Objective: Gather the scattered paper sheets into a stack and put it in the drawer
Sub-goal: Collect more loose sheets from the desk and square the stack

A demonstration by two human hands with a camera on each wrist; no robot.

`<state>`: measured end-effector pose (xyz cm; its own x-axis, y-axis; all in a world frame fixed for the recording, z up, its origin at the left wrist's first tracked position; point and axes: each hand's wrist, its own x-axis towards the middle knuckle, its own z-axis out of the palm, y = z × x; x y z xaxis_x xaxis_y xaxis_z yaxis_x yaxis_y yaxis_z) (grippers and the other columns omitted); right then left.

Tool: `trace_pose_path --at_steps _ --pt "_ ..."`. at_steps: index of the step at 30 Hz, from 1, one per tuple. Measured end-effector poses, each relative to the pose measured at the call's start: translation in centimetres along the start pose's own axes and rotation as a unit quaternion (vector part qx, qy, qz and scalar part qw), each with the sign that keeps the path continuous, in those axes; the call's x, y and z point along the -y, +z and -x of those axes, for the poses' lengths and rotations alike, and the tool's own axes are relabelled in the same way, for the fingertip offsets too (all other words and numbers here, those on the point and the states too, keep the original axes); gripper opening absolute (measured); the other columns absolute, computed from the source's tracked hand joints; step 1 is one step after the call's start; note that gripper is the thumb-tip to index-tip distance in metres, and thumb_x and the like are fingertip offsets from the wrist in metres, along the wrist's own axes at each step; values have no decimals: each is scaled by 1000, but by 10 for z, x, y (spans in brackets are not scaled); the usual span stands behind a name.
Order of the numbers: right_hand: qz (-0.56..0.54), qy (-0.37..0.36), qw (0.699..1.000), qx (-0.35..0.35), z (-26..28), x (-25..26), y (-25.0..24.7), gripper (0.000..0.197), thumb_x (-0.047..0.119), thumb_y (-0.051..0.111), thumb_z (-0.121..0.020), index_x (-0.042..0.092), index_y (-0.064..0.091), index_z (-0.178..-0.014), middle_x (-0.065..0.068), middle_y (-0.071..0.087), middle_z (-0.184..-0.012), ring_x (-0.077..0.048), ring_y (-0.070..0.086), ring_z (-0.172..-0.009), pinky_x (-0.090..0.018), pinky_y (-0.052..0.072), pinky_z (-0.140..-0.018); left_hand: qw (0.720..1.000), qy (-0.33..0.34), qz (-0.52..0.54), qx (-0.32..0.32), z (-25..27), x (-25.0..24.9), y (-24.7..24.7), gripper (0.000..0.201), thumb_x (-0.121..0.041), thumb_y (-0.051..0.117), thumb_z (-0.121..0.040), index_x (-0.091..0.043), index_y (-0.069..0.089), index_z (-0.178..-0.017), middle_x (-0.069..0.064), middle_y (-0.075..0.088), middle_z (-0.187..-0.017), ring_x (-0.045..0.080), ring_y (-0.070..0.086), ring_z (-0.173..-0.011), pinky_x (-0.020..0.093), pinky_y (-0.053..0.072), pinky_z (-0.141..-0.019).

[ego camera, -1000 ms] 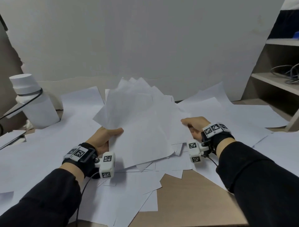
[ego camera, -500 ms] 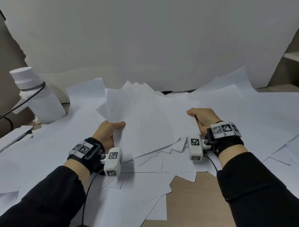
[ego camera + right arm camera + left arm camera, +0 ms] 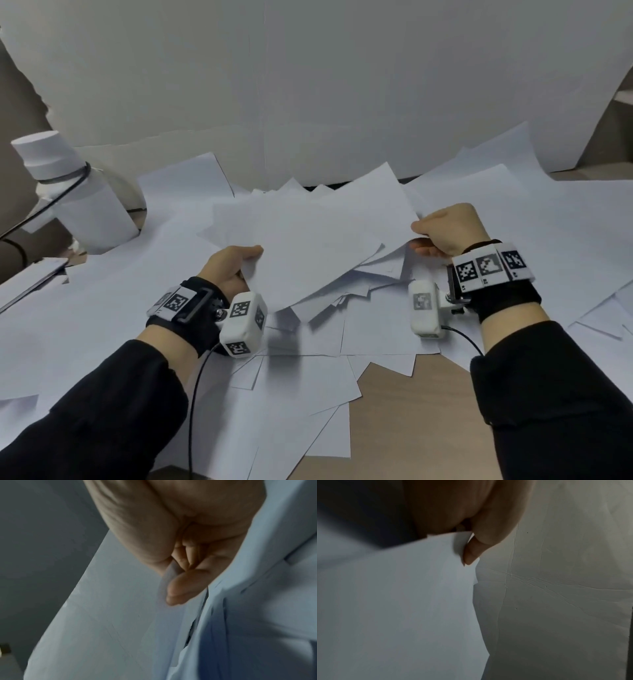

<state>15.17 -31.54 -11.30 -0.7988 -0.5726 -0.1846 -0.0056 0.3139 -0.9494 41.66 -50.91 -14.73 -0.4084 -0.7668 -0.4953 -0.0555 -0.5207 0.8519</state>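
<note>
A loose bundle of white paper sheets [image 3: 308, 246] is held between my two hands above the desk, its corners fanned unevenly. My left hand [image 3: 236, 263] grips its near-left edge, thumb on top; the left wrist view shows the thumb [image 3: 471, 553] pressed on the sheets [image 3: 393, 608]. My right hand [image 3: 442, 233] pinches the bundle's right edge; in the right wrist view fingers [image 3: 181, 591] curl round the paper [image 3: 111, 615]. More sheets [image 3: 308, 377] lie scattered under and around the bundle. No drawer is in view.
A white bottle-like object [image 3: 75, 198] with a black cable round it stands at the left. A large white board [image 3: 308, 85] closes off the back. Bare brown desk [image 3: 411, 411] shows near the front edge. Loose sheets [image 3: 548, 222] cover the right side.
Both hands have lowered the bundle from nearly upright to a flatter tilt over the desk, and the hands have spread wider apart. The view has shifted left, hiding the shelf at right.
</note>
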Motion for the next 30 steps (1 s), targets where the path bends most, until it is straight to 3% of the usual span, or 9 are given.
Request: trace_pose_path --at_steps 3,6,9,11,16,19,21,26,30 --pt "-137 18 990 -24 0 -1 -4 9 -9 56 -92 -7 58 -83 -20 61 -76 -12 63 -38 -23 53 -40 1000 -1 8 -12 3 -2 5 23 -7 59 -98 4 60 -118 21 73 -111 35 75 -80 47 61 -61" --pt "-216 24 975 -33 2 -3 -2 5 -12 57 -90 -11 57 -85 -25 63 -85 -18 67 -45 -24 54 -43 998 7 53 -14 0 0 12 15 -2 58 -96 -1 59 -111 16 71 -118 30 73 -86 43 63 -79" --pt "-214 42 974 55 10 -6 13 7 -10 59 -89 -17 58 -92 -30 66 -92 -31 72 -64 -36 62 -57 998 2 65 -23 6 5 19 18 -3 55 -98 -1 59 -116 18 73 -103 33 73 -70 46 58 -47" --pt "-197 61 970 128 17 -7 27 18 -11 60 -85 -20 58 -101 -30 63 -97 -38 68 -77 -47 62 -66 996 1 78 -41 6 8 22 30 -2 57 -97 0 59 -126 20 70 -112 34 72 -74 45 56 -45" --pt "-216 94 938 255 31 -9 51 27 -14 53 -89 -23 53 -114 -37 60 -119 -49 69 -91 -45 61 -74 993 0 115 -22 10 10 37 15 -5 51 -102 -2 57 -88 13 70 -64 26 69 -46 35 54 -37" --pt "-215 98 925 296 40 -7 59 10 -14 52 -91 -13 58 -99 -33 65 -112 -47 68 -96 -46 60 -76 996 -1 91 -11 10 11 41 13 -3 51 -101 -1 61 -109 17 71 -99 31 72 -74 39 60 -58" --pt "-196 95 928 303 41 -4 59 9 -9 55 -92 -11 61 -99 -28 71 -103 -41 71 -93 -45 61 -76 997 -11 75 -19 11 12 42 25 1 50 -99 4 57 -123 21 67 -112 35 69 -85 44 60 -55" --pt "-211 68 963 151 25 -2 34 19 3 62 -91 -7 63 -107 -24 72 -98 -33 74 -85 -39 62 -74 994 65 -43 -81 6 6 24 16 12 57 -90 6 57 -105 26 64 -113 40 66 -95 56 59 -60" --pt "-222 63 972 -48 3 -6 10 3 2 62 -87 2 64 -89 -15 64 -100 -26 65 -84 -39 58 -86 990 134 2 -52 11 2 3 29 15 54 -93 1 58 -119 18 66 -101 28 68 -79 35 59 -50"
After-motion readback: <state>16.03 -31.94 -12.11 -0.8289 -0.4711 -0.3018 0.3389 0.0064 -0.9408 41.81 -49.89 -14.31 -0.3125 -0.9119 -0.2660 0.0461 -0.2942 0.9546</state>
